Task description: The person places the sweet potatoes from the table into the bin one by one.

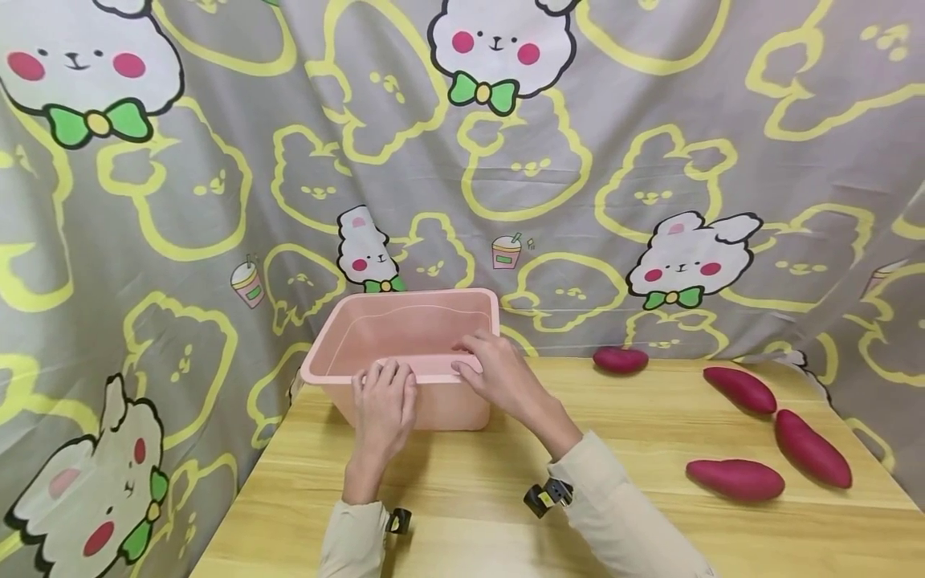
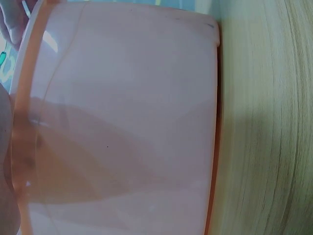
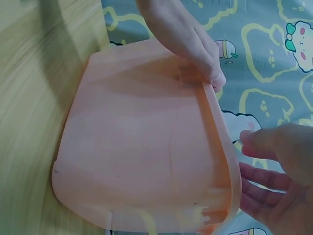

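Observation:
A pink plastic storage bin [image 1: 426,405] stands upright on the wooden table near the curtain. My left hand [image 1: 385,405] grips its near rim, fingers curled over the edge; the left wrist view shows mostly the bin's outer wall [image 2: 127,98] and only part of that hand. At the near right corner, my right hand [image 1: 499,373] hovers around the rim. In the right wrist view its thumb [image 3: 259,143] stands apart from the fingers [image 3: 264,188], which are close beside the rim; whether they touch it I cannot tell.
Several dark red sweet potatoes lie to the right: one at the back [image 1: 620,360], one at the front [image 1: 735,479], others near the right edge [image 1: 812,448]. A grey patterned curtain [image 1: 564,144] hangs behind and to the left of the table [image 1: 462,498].

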A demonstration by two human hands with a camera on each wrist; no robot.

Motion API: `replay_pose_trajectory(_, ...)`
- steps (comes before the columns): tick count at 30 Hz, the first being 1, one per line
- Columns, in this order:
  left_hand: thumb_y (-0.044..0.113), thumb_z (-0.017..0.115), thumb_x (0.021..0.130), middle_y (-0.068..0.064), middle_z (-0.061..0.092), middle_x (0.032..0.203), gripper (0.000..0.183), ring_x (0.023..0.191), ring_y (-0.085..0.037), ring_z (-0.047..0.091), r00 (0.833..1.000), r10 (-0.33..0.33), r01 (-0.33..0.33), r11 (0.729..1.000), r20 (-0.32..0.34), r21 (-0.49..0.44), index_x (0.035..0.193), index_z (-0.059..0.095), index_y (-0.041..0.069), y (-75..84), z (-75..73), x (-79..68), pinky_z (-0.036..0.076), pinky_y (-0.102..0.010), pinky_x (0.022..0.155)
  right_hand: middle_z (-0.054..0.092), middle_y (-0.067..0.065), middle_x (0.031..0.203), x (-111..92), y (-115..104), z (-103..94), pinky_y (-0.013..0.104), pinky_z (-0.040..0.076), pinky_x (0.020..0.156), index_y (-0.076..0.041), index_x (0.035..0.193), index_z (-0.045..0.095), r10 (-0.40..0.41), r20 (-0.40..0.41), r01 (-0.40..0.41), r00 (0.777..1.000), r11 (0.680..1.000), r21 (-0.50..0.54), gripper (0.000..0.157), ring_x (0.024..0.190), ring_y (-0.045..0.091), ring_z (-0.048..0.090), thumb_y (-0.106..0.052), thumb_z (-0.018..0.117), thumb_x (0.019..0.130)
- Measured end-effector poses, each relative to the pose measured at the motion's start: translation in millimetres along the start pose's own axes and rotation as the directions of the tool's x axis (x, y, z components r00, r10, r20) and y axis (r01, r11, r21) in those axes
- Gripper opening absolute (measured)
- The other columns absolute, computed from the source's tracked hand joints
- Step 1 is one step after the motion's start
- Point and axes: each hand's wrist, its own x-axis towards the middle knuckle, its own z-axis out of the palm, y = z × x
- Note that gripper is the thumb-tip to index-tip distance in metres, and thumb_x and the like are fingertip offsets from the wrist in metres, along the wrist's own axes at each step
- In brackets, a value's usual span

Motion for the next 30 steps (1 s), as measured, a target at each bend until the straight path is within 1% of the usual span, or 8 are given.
replay_pose_trajectory(7, 0.030, 0.032, 0.108, -0.007, 0.058, 0.093, 0.035, 0.098, -0.034, 0.053, 1.000, 0.003, -0.003, 1.000, -0.004, 0.003, 0.094, 0.059, 0.012, -2.1, 0.1, -0.8, 0.032, -0.057, 0.094, 0.070, 0.007, 0.105, -15.3, -0.4, -6.8, 0.039, 0.054, 0.083, -0.006, 0.110, 0.073, -0.006, -0.047, 0.008, 0.999, 0.999, 0.038, 0.019, 0.097, 0.023, 0.066, -0.012, 0.077, 0.092)
replay_pose_trajectory(10, 0.029, 0.032, 0.108, -0.007, 0.059, 0.093, 0.035, 0.099, -0.034, 0.053, 1.000, 0.007, -0.007, 1.000, -0.004, 0.005, 0.094, 0.059, 0.012, -2.0, -0.2, -0.9, 0.032, -0.056, 0.094, 0.069, 0.005, 0.107, -24.6, 0.8, -11.6, 0.036, 0.055, 0.081, -0.008, 0.112, 0.072, 0.010, -0.056, -0.008, 0.998, 0.999, 0.049, 0.021, 0.095, 0.020, 0.064, -0.012, 0.076, 0.092)
replay_pose_trajectory(13, 0.028, 0.033, 0.107, -0.008, 0.058, 0.093, 0.034, 0.099, -0.035, 0.054, 1.000, 0.008, -0.008, 1.000, -0.006, 0.006, 0.094, 0.059, 0.012, -1.8, -0.6, -1.0, 0.032, -0.056, 0.094, 0.068, 0.004, 0.109, -34.7, 3.7, -16.3, 0.035, 0.055, 0.080, -0.008, 0.114, 0.072, 0.020, -0.068, -0.016, 0.997, 0.998, 0.054, 0.023, 0.093, 0.019, 0.066, -0.011, 0.076, 0.092)
replay_pose_trajectory(14, 0.028, 0.033, 0.107, -0.008, 0.058, 0.093, 0.033, 0.099, -0.035, 0.054, 1.000, 0.009, -0.009, 1.000, -0.009, 0.006, 0.094, 0.059, 0.012, -1.7, -0.8, -1.1, 0.033, -0.056, 0.094, 0.068, 0.004, 0.110, -38.3, 5.1, -17.3, 0.036, 0.056, 0.081, -0.008, 0.115, 0.072, 0.019, -0.075, -0.015, 0.997, 0.998, 0.057, 0.024, 0.093, 0.020, 0.067, -0.010, 0.076, 0.092)
replay_pose_trajectory(17, 0.027, 0.034, 0.106, -0.008, 0.057, 0.092, 0.032, 0.098, -0.035, 0.054, 1.000, 0.011, -0.011, 1.000, -0.016, 0.006, 0.094, 0.059, 0.011, -1.7, -0.8, -1.3, 0.033, -0.056, 0.094, 0.067, 0.005, 0.116, -49.7, 8.9, -21.6, 0.039, 0.056, 0.089, -0.006, 0.118, 0.071, 0.032, -0.090, -0.028, 0.995, 0.998, 0.052, 0.028, 0.104, 0.023, 0.067, -0.011, 0.077, 0.091)
replay_pose_trajectory(21, 0.028, 0.034, 0.107, -0.007, 0.056, 0.091, 0.032, 0.097, -0.035, 0.053, 1.000, 0.018, -0.018, 1.000, -0.022, 0.002, 0.094, 0.058, 0.011, -1.3, 0.0, -1.6, 0.033, -0.056, 0.093, 0.065, 0.006, 0.125, -64.9, 13.1, -29.8, 0.044, 0.051, 0.101, -0.009, 0.124, 0.069, 0.075, -0.087, -0.072, 0.993, 0.997, 0.034, 0.034, 0.121, 0.025, 0.062, -0.013, 0.078, 0.091)
replay_pose_trajectory(26, 0.028, 0.033, 0.107, -0.007, 0.056, 0.092, 0.033, 0.097, -0.035, 0.053, 1.000, 0.012, -0.012, 1.000, -0.013, -0.001, 0.094, 0.058, 0.012, -0.8, 1.1, -1.8, 0.032, -0.057, 0.093, 0.064, 0.005, 0.126, -80.7, 18.6, -41.0, 0.045, 0.050, 0.102, -0.010, 0.126, 0.068, 0.119, -0.069, -0.117, 0.991, 0.993, 0.022, 0.036, 0.122, 0.025, 0.061, -0.015, 0.077, 0.092)
replay_pose_trajectory(30, 0.028, 0.032, 0.107, -0.008, 0.056, 0.092, 0.034, 0.097, -0.035, 0.053, 1.000, 0.003, -0.003, 1.000, -0.003, 0.003, 0.094, 0.058, 0.011, -0.5, 1.7, -1.2, 0.032, -0.057, 0.094, 0.065, 0.006, 0.127, -93.1, 24.9, -49.0, 0.045, 0.051, 0.101, -0.010, 0.126, 0.068, 0.122, -0.078, -0.122, 0.989, 0.993, 0.005, 0.037, 0.121, 0.025, 0.062, -0.015, 0.078, 0.092)
